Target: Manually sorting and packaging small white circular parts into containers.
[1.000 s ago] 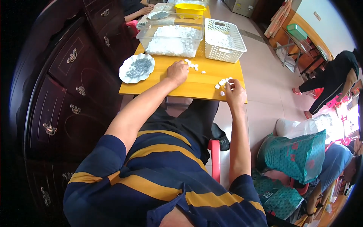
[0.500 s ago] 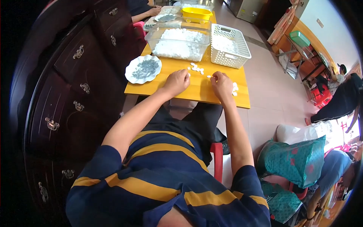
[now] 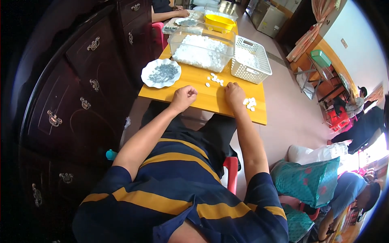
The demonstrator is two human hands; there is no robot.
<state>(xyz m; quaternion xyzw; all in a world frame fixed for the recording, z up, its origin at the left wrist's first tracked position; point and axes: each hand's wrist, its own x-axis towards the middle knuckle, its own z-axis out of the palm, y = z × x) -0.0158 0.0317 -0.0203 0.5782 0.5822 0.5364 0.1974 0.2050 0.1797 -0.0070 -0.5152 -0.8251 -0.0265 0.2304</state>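
My left hand [image 3: 184, 98] is curled closed over the near edge of the yellow wooden table [image 3: 202, 95], thumb and fingertips together; whatever is in it is too small to make out. My right hand [image 3: 235, 97] rests on the tabletop with its fingers bent and pressed together, their tips partly hidden. Several small white plastic pieces [image 3: 217, 79] lie loose just beyond and between the hands. To the right of my right wrist sits another small group of white pieces [image 3: 250, 103]. Left of my left hand, a scalloped white plate [image 3: 146, 78] holds many small dark grey slender bits.
A clear plastic bin [image 3: 178, 50] heaped with white pieces and a white perforated basket [image 3: 247, 77] stand at the back. Beyond them are a yellow basin [image 3: 219, 22] and another person's arm [image 3: 166, 16]. Dark drawers [image 3: 81, 81] flank my left; teal bags [image 3: 306, 180] sit right.
The view has shifted slightly. My left hand has drawn back from the loose white pieces toward the table's near edge. My right hand stays on the table, now turned with its knuckles up.
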